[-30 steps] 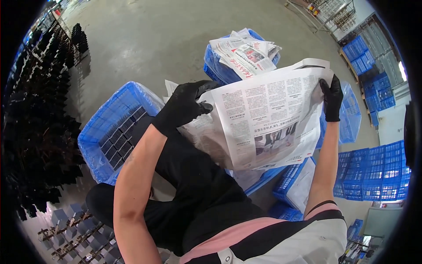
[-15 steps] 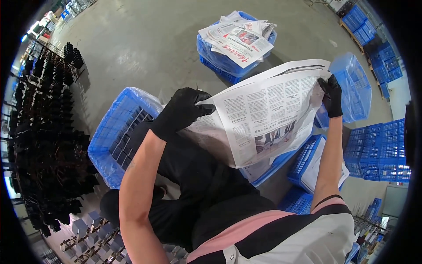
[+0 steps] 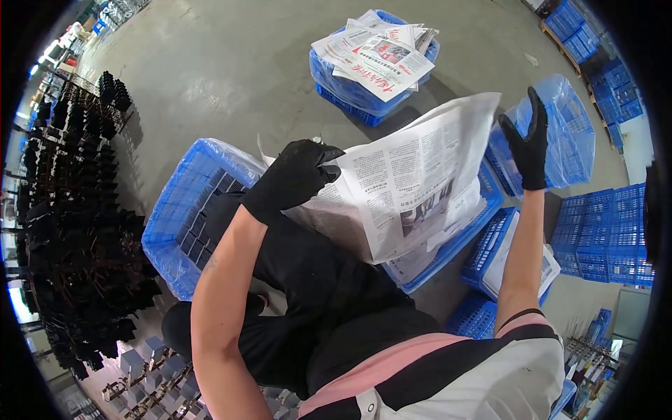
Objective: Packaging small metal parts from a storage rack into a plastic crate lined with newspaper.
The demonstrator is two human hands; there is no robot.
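A large printed newspaper sheet [image 3: 392,171] hangs over my lap and slopes down to the right. My black-gloved left hand [image 3: 297,175] pinches its left edge between thumb and fingers. My right hand [image 3: 528,143], also in a black glove, is raised to the right of the sheet with its thumb and fingers spread, apart from the paper. Beneath the sheet, part of a blue crate [image 3: 420,280] with more paper in it shows. To my left stands a blue crate [image 3: 168,210] lined with clear plastic, holding rows of dark flat pieces [image 3: 210,213].
Ahead, a plastic-lined blue crate [image 3: 325,98] carries a heap of newspapers [image 3: 381,59]. On the right are another lined crate [image 3: 577,133], a crate with white paper [image 3: 483,245] and stacked blue crates [image 3: 595,234]. Racks of black parts [image 3: 77,231] fill the left side.
My right hand has let go of the newspaper's right edge, opened and lifted slightly. That side of the sheet has swung left and sagged. My left hand keeps its hold.
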